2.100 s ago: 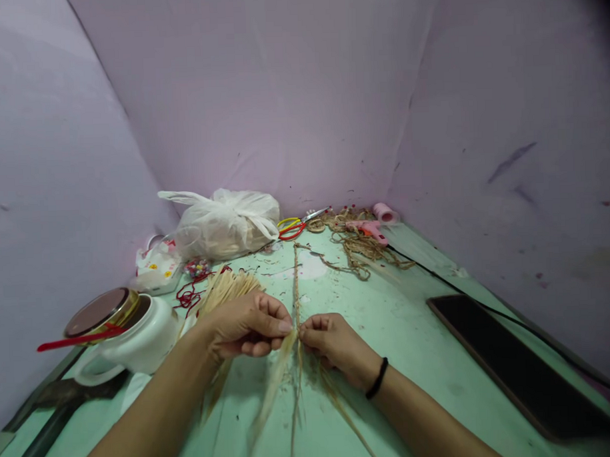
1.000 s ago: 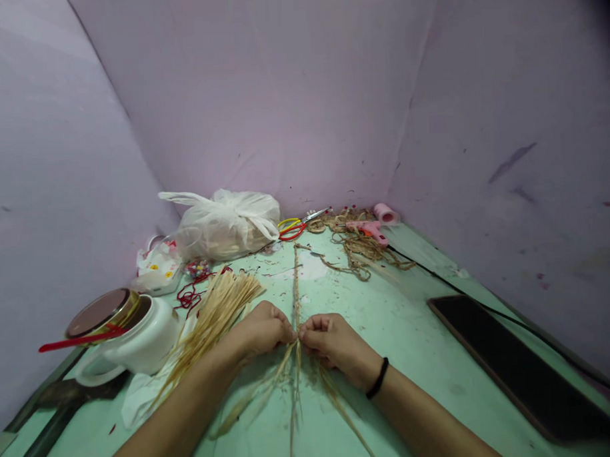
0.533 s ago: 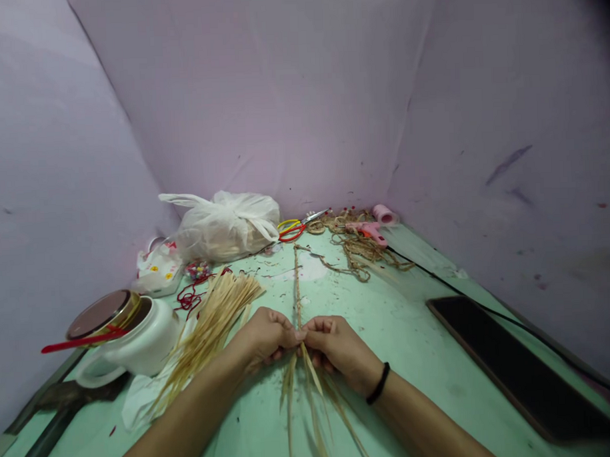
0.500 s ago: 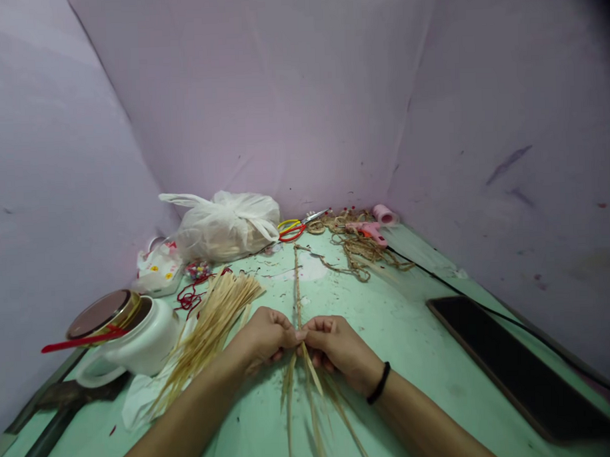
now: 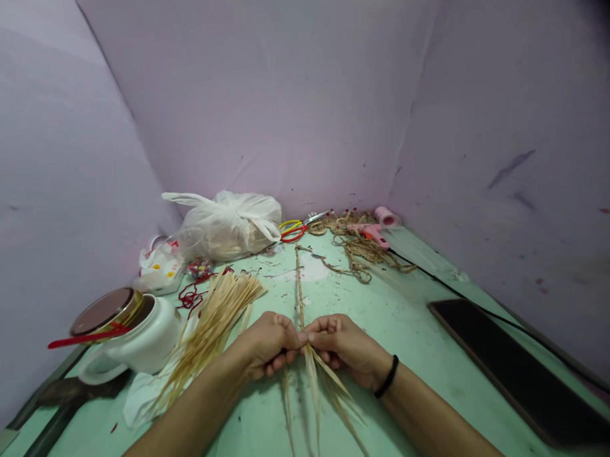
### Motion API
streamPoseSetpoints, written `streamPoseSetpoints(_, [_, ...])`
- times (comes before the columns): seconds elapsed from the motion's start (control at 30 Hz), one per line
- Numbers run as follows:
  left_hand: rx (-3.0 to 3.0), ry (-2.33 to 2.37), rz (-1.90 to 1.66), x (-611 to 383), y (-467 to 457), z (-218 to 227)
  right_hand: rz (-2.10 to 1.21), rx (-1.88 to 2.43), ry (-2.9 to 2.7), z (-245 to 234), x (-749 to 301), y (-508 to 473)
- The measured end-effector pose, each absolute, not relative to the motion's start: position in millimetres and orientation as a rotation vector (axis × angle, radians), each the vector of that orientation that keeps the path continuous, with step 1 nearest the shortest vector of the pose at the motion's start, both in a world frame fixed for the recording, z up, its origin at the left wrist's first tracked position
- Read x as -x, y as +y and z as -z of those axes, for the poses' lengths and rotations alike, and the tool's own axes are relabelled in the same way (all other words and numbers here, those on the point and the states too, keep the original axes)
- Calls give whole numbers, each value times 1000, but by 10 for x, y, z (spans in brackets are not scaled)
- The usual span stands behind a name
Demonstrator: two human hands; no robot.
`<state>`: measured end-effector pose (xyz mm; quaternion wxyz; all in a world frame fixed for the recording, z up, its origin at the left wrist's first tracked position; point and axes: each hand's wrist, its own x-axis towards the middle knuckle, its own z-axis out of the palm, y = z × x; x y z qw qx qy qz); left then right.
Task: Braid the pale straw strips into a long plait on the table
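Observation:
A thin braid of straw-coloured fibre (image 5: 300, 288) runs straight away from me along the pale green table, its far end by a bent twine piece. At its near end my left hand (image 5: 271, 343) and my right hand (image 5: 342, 344) meet, thumbs and fingertips pinched on the strands. Loose flat strands (image 5: 313, 388) fan out below the fingers toward me. Exactly which strand each hand grips is hidden by the fingers. Left of my left hand lies a bundle of dry straw strips (image 5: 215, 321), partly over white paper or plastic. A black band (image 5: 387, 377) circles my right wrist.
At left stand a white mug (image 5: 151, 340), a round lidded jar (image 5: 108, 312) and a hammer (image 5: 65, 397). Behind are a tied plastic bag (image 5: 229, 224), scissors (image 5: 305, 225), a twine heap (image 5: 366, 253) and a pink glue gun (image 5: 370, 233). A dark phone-like slab (image 5: 520, 371) lies right.
Both hands stay pinched at the braid's near end. The loose strands have swung, with more now spread to the right under my right hand. The view has shifted slightly.

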<state>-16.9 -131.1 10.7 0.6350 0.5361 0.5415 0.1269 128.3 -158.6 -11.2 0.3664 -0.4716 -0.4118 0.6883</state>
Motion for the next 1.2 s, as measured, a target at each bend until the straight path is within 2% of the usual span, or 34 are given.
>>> streamPoseSetpoints(0.4, [-1276, 1220, -364, 129, -1355, -134, -1529, 1413, -1231, 46, -1250, -1567])
streamPoseSetpoints(0.7, [-1337, 1313, -553, 37, -1411, -103, -1131, 1518, -1559, 153, -1349, -1593])
streamPoseSetpoints(0.93, [-1256, 1324, -554, -1, -1439, -137, -1299, 1614, -1530, 11, -1313, -1689])
streamPoseSetpoints(1.2, [-1163, 1309, -525, 39, -1458, -183, -1102, 1598, -1654, -26, -1195, -1776])
